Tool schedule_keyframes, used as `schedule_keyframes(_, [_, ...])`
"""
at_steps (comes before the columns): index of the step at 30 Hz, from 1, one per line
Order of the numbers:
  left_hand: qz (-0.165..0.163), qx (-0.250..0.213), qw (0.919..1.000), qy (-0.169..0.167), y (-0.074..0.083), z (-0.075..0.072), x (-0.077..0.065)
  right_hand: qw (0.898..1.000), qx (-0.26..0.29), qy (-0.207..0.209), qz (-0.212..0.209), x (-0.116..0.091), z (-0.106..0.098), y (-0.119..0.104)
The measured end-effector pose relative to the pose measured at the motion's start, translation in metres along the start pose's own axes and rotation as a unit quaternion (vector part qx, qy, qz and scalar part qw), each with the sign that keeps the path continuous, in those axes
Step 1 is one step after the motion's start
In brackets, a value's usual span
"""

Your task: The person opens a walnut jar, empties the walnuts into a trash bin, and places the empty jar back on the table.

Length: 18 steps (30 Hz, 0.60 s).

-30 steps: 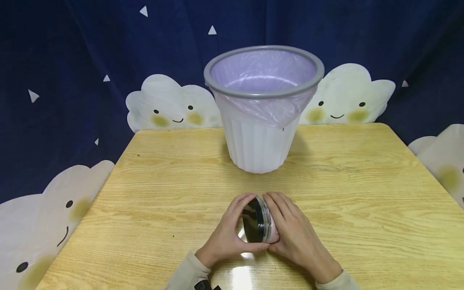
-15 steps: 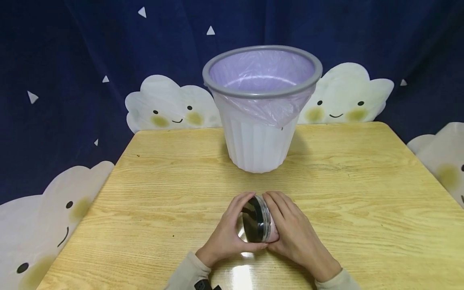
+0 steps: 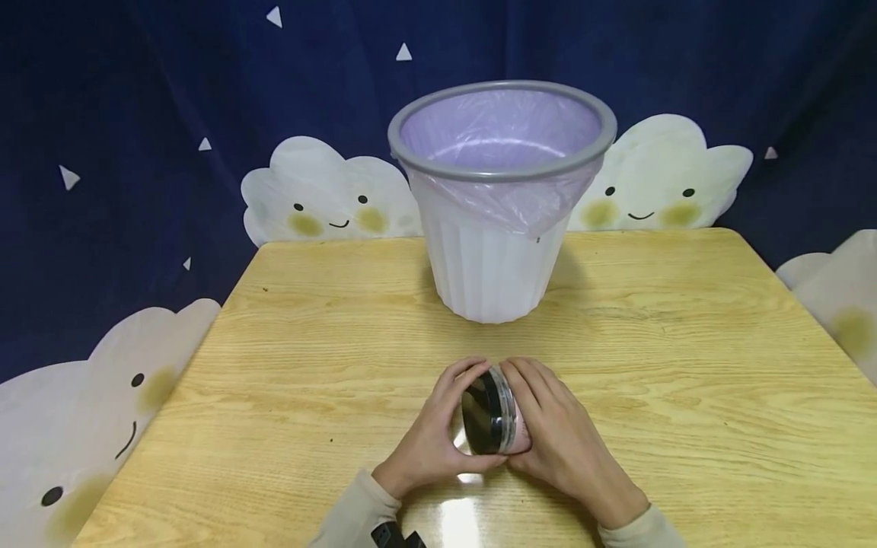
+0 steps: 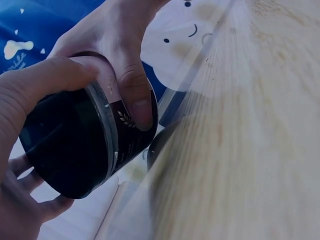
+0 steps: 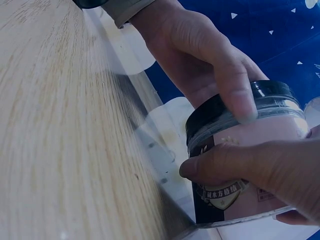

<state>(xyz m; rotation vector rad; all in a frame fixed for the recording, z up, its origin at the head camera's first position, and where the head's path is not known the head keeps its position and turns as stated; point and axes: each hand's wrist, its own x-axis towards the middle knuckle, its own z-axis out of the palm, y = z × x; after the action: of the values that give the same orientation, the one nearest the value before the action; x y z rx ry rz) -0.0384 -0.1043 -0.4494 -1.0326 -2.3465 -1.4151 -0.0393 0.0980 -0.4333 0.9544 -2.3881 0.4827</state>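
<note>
Between both hands is a jar (image 3: 518,435) with a pink and black printed label, tipped on its side above the table. Its black lid (image 3: 482,417) faces left. My left hand (image 3: 434,438) grips the lid end, thumb at the near side and fingers over the far side. My right hand (image 3: 563,438) holds the labelled body from the right. In the right wrist view, the left thumb lies across the clear rim below the lid (image 5: 272,89), and the right thumb presses on the label (image 5: 270,132). The palms hide part of the jar.
A white bin (image 3: 489,266) with a grey rim and a purple liner bag stands at the back middle of the wooden table (image 3: 308,365). Behind hangs a dark blue curtain (image 3: 171,61) with cloud faces. A small black device (image 3: 397,535) sits at the left wrist.
The head view shifts slightly. Both hands keep their hold on the jar, with no clear movement of it.
</note>
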Motion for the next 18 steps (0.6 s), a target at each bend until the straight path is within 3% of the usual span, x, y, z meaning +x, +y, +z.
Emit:
schedule_keyframes(6, [-0.003, -0.008, 1.0000, 0.002, -0.0010, -0.0005, -0.0002, 1.000, 0.000, 0.009, -0.006, 0.0005, 0.0001, -0.0005])
schedule_keyframes(13, [-0.003, 0.023, 0.9989, -0.040, -0.0011, -0.0023, -0.0003, 1.000, 0.001, 0.006, -0.005, 0.0006, 0.0003, -0.0004])
schedule_keyframes(18, [-0.002, 0.020, 0.9996, -0.018, -0.0037, -0.0007, 0.0003, 1.000, 0.002, 0.006, -0.001, 0.0000, -0.0002, 0.0007])
